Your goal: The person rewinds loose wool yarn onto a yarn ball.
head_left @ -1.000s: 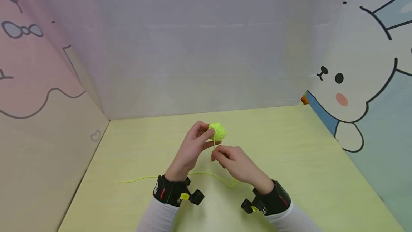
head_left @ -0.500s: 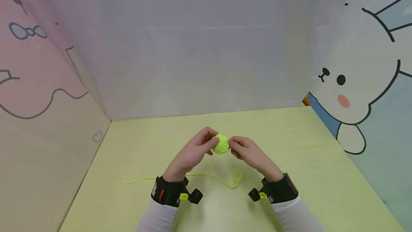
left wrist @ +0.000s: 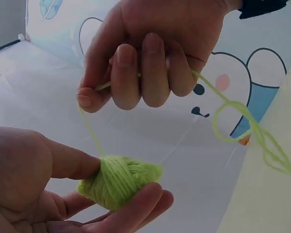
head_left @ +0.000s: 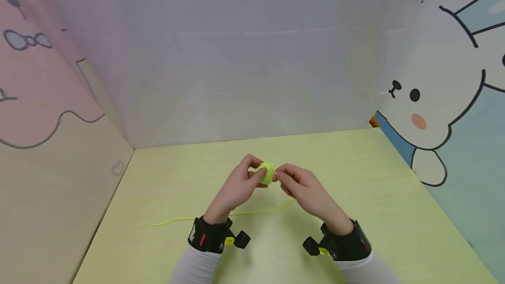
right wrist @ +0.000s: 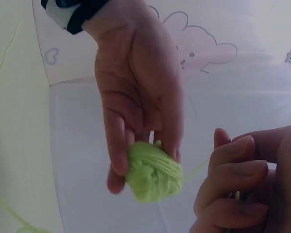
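Observation:
A small ball of neon yellow-green yarn (head_left: 267,173) is held up above the table. My left hand (head_left: 238,185) grips it between the thumb and the fingers; the left wrist view shows the ball (left wrist: 123,180) with strands wound across it. Just right of the ball, my right hand (head_left: 305,187) pinches the yarn strand (left wrist: 91,130), which runs taut from the ball to thumb and forefinger. The strand passes under the curled fingers of the right hand (left wrist: 153,63) and leaves on the other side, tangled in loose loops (left wrist: 262,136).
The loose yarn tail (head_left: 173,221) lies across the pale yellow table (head_left: 367,187), running behind the left wrist. White cloth (head_left: 252,78) closes off the back. Printed side panels (head_left: 426,113) with cartoon animals stand left and right. Both wrists wear black camera straps (head_left: 211,234).
My right hand has moved from below the ball up to its right side, then slightly left. The ball dipped and shifted a little. The tail's loops on the table have been drawn up toward the right hand.

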